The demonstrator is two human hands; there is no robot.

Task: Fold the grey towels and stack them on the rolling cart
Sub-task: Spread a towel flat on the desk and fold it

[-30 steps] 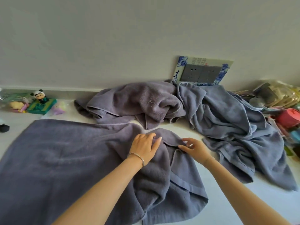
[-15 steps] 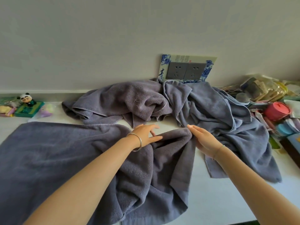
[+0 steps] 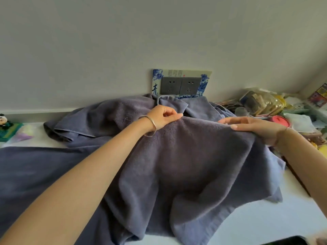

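Head view, one frame.

Towel (image 3: 185,160): grey, part lifted off white counter (image 3: 261,221). Top edge raised and stretched between both hands at approx 12 o'clock of frame centre; body hangs down from that edge toward 6 o'clock, lower hem bunched on counter. Left portion lies flat on counter, out to 9 o'clock.

L hand (image 3: 163,117): at upper L end of raised edge, approx 11 o'clock. Fingers curled, thumb and fingertips pinching towel edge; cloth sits directly under and at 6 o'clock of the grip. Metal bangle (image 3: 150,124) on wrist.

R hand (image 3: 254,127): at upper R end of edge, approx 2 o'clock. Fingers extended, pointing toward L hand, lying along top of edge; palm side hidden by cloth. Whether it grasps or merely rests on towel: cannot tell.

Heap (image 3: 109,115): more grey towels, crumpled, behind raised towel against wall, 10 to 1 o'clock.

Outlets (image 3: 180,85): double, on wall above heap, 12 o'clock.

Panda figure (image 3: 3,121): far L, 9 o'clock. Red lid (image 3: 280,121): in clutter at 3 o'clock, just beyond R hand.
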